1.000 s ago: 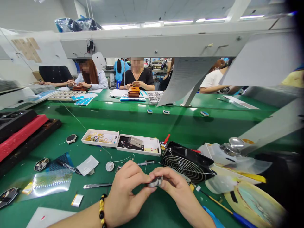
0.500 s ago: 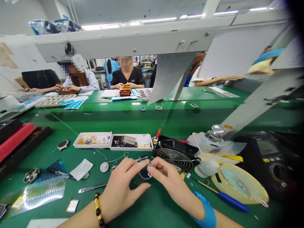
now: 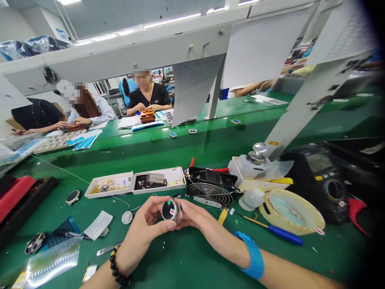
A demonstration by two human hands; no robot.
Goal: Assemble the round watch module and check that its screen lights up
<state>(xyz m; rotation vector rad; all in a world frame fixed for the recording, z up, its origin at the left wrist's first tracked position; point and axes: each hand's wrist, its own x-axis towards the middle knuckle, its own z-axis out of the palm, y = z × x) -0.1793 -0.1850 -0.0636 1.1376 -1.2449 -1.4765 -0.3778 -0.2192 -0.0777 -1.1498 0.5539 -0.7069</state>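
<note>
A round watch [image 3: 166,213] with a dark face is held up over the green bench, a green dot and a small white-and-red sticker on its face. My left hand [image 3: 144,225] grips its left side, thumb along the lower edge and fingers curled behind. Against its right side, my right hand [image 3: 199,217] has its fingers closed on the edge; some fingertips are hidden. To the left of my left hand lie a small white disc [image 3: 126,217] and metal tweezers [image 3: 105,249], partly covered by the wrist.
Behind my hands stand white trays of small parts [image 3: 87,194] and a black fan [image 3: 210,188]. On the right are a blue-handled tool [image 3: 285,235], a yellowish dish [image 3: 313,224] and a black device [image 3: 319,188]. Another watch [image 3: 72,197] lies left. Co-workers sit across the bench.
Both hands have closed around the watch, which is now raised and tilted toward me; before, it lay low and was mostly hidden beneath my fingers. The camera view has turned and tilted.
</note>
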